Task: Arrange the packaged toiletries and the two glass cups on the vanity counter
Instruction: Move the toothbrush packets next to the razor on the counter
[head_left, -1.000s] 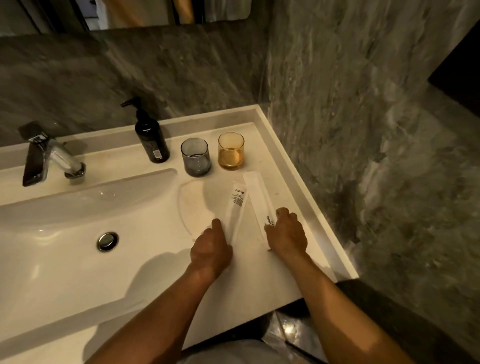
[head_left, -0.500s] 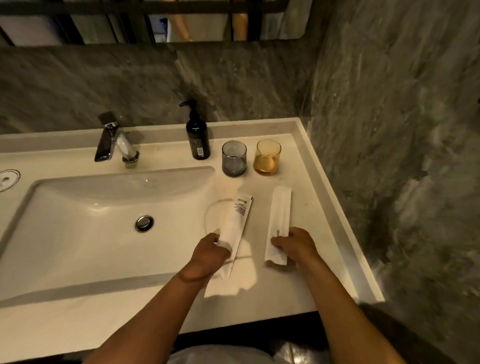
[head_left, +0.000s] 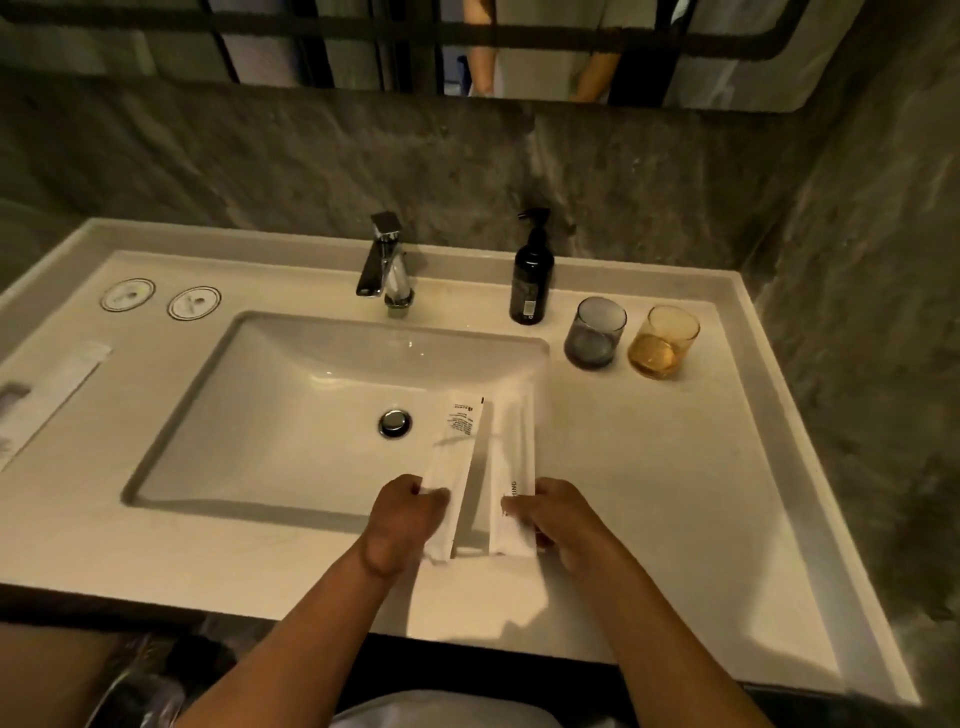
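My left hand (head_left: 402, 525) grips the near end of a long white packet with small print (head_left: 457, 457). My right hand (head_left: 563, 519) grips the near end of a second white packet (head_left: 514, 467). Both packets are lifted above the sink's right front corner, side by side and nearly touching. A grey glass cup (head_left: 596, 332) and an amber glass cup (head_left: 664, 340) stand upright together at the back right of the white counter (head_left: 675, 493). More white packets (head_left: 47, 395) lie at the far left edge, blurred.
A sink basin (head_left: 291, 405) with a chrome drain (head_left: 395, 422) fills the counter's middle. A chrome tap (head_left: 384, 262) and a black pump bottle (head_left: 531, 273) stand at the back. Two round discs (head_left: 161, 299) lie back left. Grey stone walls close in behind and to the right.
Both hands have lifted the two packets off the counter and carried them left, over the sink's edge. The packets are closer together. The view has swung left, showing the counter's left side.
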